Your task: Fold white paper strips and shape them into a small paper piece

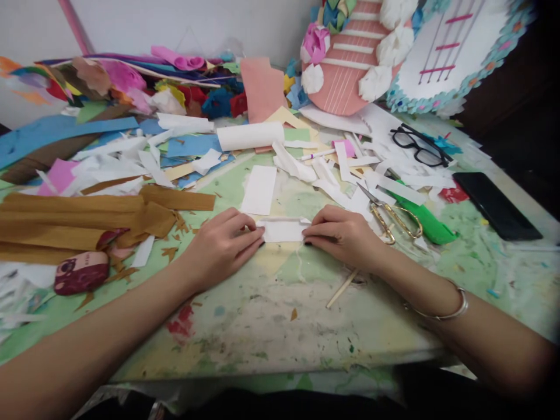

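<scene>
In the head view, left hand (225, 245) and right hand (345, 236) each pinch an end of the white strip (283, 232) between them; its far edge is turned up, the rest flat: folding looks partly done. Just beyond, a flat slip (259, 189). Stained table (262, 326) beneath, scissors (380, 202) beside the right hand, pale wall (245, 29) well beyond.

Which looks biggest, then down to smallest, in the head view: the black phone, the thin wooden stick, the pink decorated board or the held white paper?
1. Pink decorated board
2. Black phone
3. Held white paper
4. Thin wooden stick
That's by visible area only.
</scene>
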A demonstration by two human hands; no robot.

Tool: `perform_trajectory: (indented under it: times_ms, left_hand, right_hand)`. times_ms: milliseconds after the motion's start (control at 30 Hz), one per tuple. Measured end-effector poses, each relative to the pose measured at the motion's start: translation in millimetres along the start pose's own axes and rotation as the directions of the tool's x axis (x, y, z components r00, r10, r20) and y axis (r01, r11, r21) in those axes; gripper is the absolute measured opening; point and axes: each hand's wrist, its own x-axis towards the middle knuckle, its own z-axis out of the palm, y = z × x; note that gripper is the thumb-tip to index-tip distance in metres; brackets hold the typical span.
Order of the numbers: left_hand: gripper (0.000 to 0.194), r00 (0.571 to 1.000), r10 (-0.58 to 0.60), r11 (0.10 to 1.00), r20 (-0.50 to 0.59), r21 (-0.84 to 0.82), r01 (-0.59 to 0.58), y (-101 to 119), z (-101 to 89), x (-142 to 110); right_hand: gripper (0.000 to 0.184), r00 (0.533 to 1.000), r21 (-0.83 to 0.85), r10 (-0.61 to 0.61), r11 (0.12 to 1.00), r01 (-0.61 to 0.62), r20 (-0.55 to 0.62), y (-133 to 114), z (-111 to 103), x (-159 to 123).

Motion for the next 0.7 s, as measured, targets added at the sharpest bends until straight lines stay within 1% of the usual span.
perform_trajectory:
  times_ms: [67,167,267,333,367,433,500,600,700]
  left_hand:
    - [0.018,1.000,0.001,1.000,0.023,-0.002,-0.001,-0.3,0.8,0.0]
    - [0.021,1.000,-0.026,0.998,0.001,-0.063,0.026,-2.2,2.7,-0.2]
    - [0.023,0.991,-0.135,0.982,-0.025,-0.140,0.130,-4.6,2.3,0.3]
    - [0.018,0.975,-0.219,0.964,-0.025,-0.161,0.213,-6.2,0.7,1.1]
    - [0.014,0.971,-0.236,0.959,-0.025,-0.171,0.228,-7.0,-0.1,1.5]
    - [0.006,0.977,-0.203,0.963,-0.057,-0.192,0.189,-8.3,-1.1,2.2]
    - [0.003,0.984,-0.138,0.974,-0.113,-0.193,0.114,-9.3,-0.9,2.5]
    - [0.005,0.982,-0.094,0.986,-0.165,-0.154,0.068,-9.3,0.5,2.6]
    - [0.006,0.987,-0.064,0.993,-0.149,-0.105,0.048,-8.3,2.3,2.3]
  right_hand:
    - [0.014,0.999,-0.008,-0.035,0.999,0.035,-0.012,1.6,1.3,1.0]
    - [0.016,0.993,-0.060,-0.120,0.991,0.119,-0.011,3.9,2.2,3.8]
    - [0.019,0.980,-0.156,-0.192,0.968,0.197,0.048,3.5,1.7,7.1]
    - [0.021,0.972,-0.211,-0.218,0.949,0.233,0.093,1.6,0.9,8.8]
    - [0.022,0.969,-0.234,-0.222,0.942,0.242,0.109,0.5,0.6,9.5]
    - [0.022,0.968,-0.263,-0.221,0.933,0.245,0.117,-1.4,0.5,10.2]
    - [0.022,0.973,-0.258,-0.213,0.939,0.228,0.085,-2.1,1.0,10.1]
    - [0.019,0.984,-0.177,-0.176,0.969,0.173,0.000,-0.5,2.0,8.7]
    - [0.017,0.993,-0.071,-0.108,0.992,0.105,-0.039,2.0,1.9,7.1]
